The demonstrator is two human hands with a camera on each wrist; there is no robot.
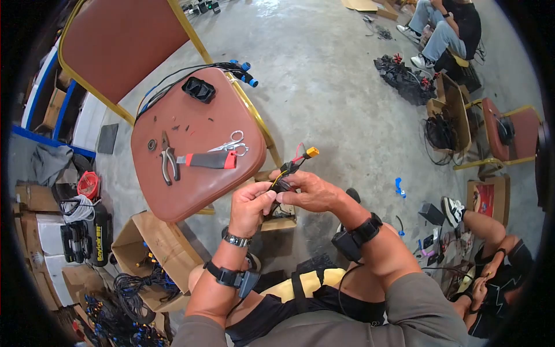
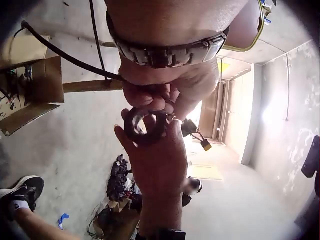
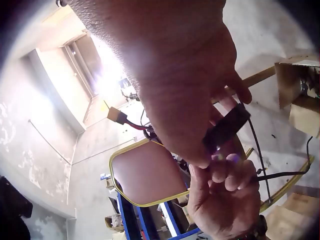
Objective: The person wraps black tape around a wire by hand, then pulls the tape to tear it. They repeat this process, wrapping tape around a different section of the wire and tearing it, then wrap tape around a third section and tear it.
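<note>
Both hands [image 1: 248, 209] [image 1: 312, 192] pinch dark wiring [image 1: 289, 168] (with a yellow connector [image 1: 313, 152]).

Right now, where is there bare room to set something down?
On the chair seat, from the pliers and utility knife to the near edge; on the floor, between that chair and the black heap. Crowded: mid-seat, around those tools and the scissors.

Passing room over concrete floor [image 1: 329, 104], right of chair seat [image 1: 191, 124]. Low across seat, pliers [image 1: 167, 159], red-grey cutter [image 1: 209, 160] and scissors [image 1: 234, 144] obstruct; black tray [image 1: 199, 89] farther back. Chair back [image 1: 124, 46] blocks far left, carton [image 1: 173, 246] near left.
</note>
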